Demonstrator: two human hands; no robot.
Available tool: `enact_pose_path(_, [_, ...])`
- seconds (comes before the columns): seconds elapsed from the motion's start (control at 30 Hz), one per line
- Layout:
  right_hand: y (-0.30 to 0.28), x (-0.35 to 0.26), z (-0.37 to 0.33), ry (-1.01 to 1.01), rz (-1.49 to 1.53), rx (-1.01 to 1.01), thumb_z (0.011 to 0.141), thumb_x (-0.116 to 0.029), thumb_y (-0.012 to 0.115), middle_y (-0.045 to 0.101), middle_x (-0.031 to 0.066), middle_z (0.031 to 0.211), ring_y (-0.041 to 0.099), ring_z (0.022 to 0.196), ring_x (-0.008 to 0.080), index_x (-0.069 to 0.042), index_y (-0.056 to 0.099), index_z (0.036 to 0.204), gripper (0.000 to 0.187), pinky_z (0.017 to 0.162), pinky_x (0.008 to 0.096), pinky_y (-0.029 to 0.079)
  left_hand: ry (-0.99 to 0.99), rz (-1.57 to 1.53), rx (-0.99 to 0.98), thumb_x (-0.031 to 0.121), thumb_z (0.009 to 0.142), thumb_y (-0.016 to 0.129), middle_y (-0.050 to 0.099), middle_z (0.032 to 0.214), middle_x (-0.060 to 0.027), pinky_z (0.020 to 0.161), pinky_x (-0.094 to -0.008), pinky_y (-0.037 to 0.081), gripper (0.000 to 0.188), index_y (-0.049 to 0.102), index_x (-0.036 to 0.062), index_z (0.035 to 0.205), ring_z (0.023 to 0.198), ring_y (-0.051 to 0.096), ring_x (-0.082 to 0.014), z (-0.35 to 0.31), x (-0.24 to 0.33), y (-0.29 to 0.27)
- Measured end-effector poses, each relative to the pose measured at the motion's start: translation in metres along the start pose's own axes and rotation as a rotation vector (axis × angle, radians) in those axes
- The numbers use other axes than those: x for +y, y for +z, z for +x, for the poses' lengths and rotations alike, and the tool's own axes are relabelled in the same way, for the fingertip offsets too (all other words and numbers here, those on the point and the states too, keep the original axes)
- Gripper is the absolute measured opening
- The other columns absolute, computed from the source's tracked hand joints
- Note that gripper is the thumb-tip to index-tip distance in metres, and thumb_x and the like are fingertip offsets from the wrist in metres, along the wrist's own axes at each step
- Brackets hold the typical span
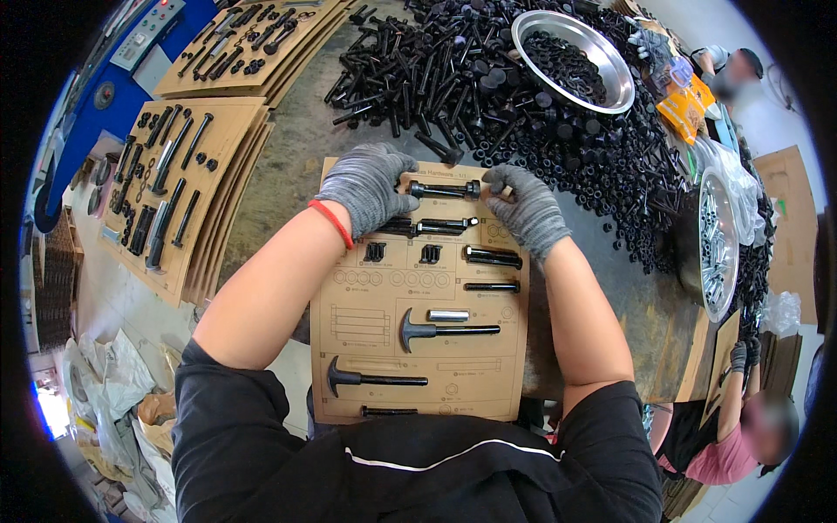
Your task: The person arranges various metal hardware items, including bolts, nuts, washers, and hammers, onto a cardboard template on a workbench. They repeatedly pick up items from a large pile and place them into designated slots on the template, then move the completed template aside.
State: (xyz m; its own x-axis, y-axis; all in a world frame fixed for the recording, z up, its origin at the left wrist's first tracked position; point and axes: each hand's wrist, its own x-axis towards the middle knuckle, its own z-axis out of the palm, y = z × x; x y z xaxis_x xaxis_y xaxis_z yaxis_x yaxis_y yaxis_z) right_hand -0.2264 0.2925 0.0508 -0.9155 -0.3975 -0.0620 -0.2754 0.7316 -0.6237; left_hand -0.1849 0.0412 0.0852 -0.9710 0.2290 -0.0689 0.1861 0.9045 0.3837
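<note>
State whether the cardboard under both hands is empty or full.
Partly filled: black bolts lie on the cardboard, while some printed outlines lie bare.

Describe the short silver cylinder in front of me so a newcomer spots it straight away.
Start with the cardboard sheet lying between the person's forearms. A little below its middle, just above the upper of two black pieces with curved crossheads, lies a short, straight silver cylinder. Its bright silver body sets it apart from the black hardware around it.
</note>
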Motion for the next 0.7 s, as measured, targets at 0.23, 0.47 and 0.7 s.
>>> enact_pose_path(0.23, [0.0, -0.013, -0.02, -0.054, -0.256, -0.228, 0.083, -0.015, 0.069, 0.069, 0.0106, 0.091, 0.066, 0.078, 0.0227, -0.008, 0.069, 0.103, 0.021, 0.075, 0.0337, 0.054, -0.072, -0.11, 0.096, 0.025, 0.072, 0.078, 0.064, 0.102, -0.0135, 0.087, -0.0392, 0.05, 0.043, 0.067, 0.0062, 0.109, 0.097, 0.06, -0.0305, -0.038, -0.011, -0.007])
enact_pose_path(0.47, [-0.047, 0.003, 0.001, -0.002, -0.193, 0.234, 0.078, -0.016, 0.073, 0.066, 0.012, 0.088, 0.063, 0.078, 0.0262, -0.007, 0.067, 0.092, 0.018, 0.075, 0.0352, 0.052, -0.132, -0.297, 0.471, 0.012, 0.079, 0.074, 0.065, 0.098, -0.0079, 0.076, -0.0277, 0.05, 0.036, 0.064, 0.0039, 0.113, 0.083, 0.06, -0.0157, -0.08, -0.058, 0.017])
enact_pose_path(0.7, [-0.162, -0.003, 0.094, 0.206, -0.493, 0.335, 0.084, -0.028, 0.069, 0.07, 0.0095, 0.104, 0.066, 0.097, 0.0266, -0.019, 0.071, 0.104, 0.022, 0.089, 0.0379, 0.05, -0.321, -0.792, 0.793, 0.002, 0.086, 0.066, 0.06, 0.09, -0.0003, 0.073, -0.0195, 0.047, 0.027, 0.063, 0.0, 0.113, 0.077, 0.051, -0.0056, -0.073, -0.091, 0.048])
